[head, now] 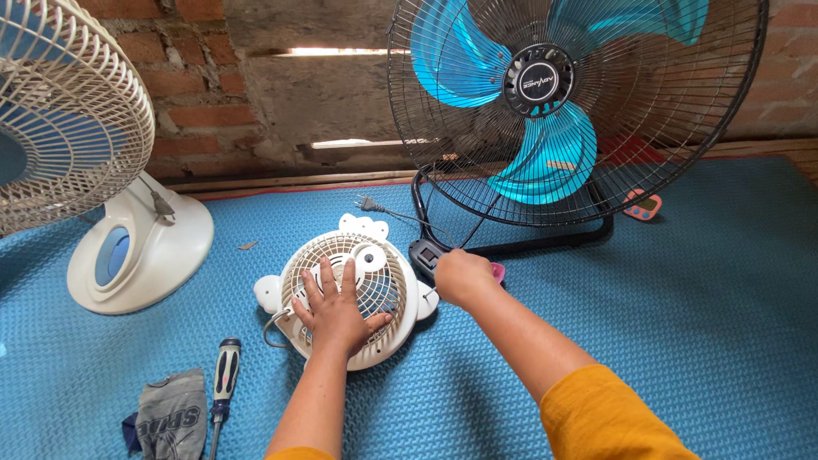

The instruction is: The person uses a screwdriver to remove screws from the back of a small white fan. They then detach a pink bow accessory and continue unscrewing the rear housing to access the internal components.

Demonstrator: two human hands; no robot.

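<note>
A small white fan point(345, 290) lies grille-up near the middle of a blue mat point(682, 324), the left hand point(335, 308) pressed flat on it, fingers spread. The right hand point(460, 277) is closed around a pink-handled tool point(497, 273) at the fan's right edge. A screwdriver point(223, 379) and grey cloth point(173, 417) lie toward the mat's near left; a large black fan point(571, 102) and a white pedestal fan point(77, 153) stand along its far edge.
</note>
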